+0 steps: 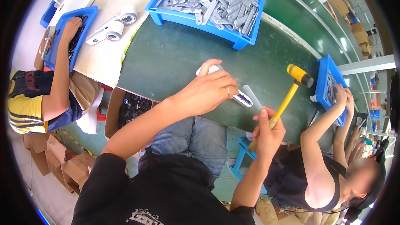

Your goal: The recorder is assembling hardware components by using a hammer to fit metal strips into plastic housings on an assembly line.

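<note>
the counter (pixel 166 64) looks smooth and softly shiny. at its far edge, a glossy plastic tray (pixel 189 16) carries smooth, satin-grey strips (pixel 209 11). the hammer (pixel 283 104) has a plastic-looking head and smooth painted shaft. the casing (pixel 241 99) looks like smooth plastic; the box (pixel 113 114) by the near edge, matt cardboard.

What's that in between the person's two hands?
In the head view, one end of a white casing and a grey strip show between the left hand and right hand.
</note>
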A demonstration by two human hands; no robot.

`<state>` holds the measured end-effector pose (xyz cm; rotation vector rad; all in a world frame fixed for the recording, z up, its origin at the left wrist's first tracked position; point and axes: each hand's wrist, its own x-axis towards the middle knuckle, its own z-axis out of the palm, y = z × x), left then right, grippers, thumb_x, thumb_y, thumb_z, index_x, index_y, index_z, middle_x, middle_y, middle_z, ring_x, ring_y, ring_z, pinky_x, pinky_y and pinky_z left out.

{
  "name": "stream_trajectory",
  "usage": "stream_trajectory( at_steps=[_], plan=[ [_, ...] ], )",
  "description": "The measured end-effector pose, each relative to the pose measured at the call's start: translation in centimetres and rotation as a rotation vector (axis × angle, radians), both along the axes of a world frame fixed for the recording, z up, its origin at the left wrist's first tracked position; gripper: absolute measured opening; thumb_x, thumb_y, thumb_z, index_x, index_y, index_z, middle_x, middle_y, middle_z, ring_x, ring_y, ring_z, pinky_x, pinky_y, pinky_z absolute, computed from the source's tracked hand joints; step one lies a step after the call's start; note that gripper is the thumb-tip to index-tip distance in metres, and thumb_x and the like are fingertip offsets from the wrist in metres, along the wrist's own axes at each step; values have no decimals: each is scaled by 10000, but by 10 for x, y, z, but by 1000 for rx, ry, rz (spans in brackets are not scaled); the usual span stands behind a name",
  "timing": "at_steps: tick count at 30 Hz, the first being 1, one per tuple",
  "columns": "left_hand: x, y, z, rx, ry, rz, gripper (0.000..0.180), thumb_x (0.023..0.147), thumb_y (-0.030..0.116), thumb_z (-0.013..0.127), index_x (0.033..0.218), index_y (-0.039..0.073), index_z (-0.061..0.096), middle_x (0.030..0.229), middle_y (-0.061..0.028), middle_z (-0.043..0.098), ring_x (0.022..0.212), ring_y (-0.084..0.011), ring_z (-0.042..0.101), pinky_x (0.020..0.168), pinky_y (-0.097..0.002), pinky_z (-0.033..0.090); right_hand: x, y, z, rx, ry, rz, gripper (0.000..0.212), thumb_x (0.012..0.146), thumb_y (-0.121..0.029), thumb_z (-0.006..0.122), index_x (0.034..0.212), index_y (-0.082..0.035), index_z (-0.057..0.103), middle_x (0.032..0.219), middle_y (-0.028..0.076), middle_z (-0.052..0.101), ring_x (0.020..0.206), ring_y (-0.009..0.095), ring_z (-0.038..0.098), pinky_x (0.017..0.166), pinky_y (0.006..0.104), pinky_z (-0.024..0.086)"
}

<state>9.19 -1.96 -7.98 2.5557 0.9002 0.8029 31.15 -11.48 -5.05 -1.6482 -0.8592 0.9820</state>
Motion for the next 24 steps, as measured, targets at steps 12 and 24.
stream_trajectory(
  at_steps=[12,24],
  plan=[
    [-16,4,-11,64,-168,156,565,812,188,838,1308,91,586,986,-41,719,1236,-256,587,1182,-581,297,-22,28,-1,-161,-73,185,183,1008,-136,696,1154,-47,761,749,-23,613,558,26,459,488,224,347],
    [-13,17,-20,343,-34,13,113,852,174,758,965,168,762,1027,-3,708,1129,-200,647,1090,-530,458,-14,39,4,-155,-311,309,195,994,-185,722,1129,-58,782,646,-65,469,620,38,399,557,239,322]
  ],
)
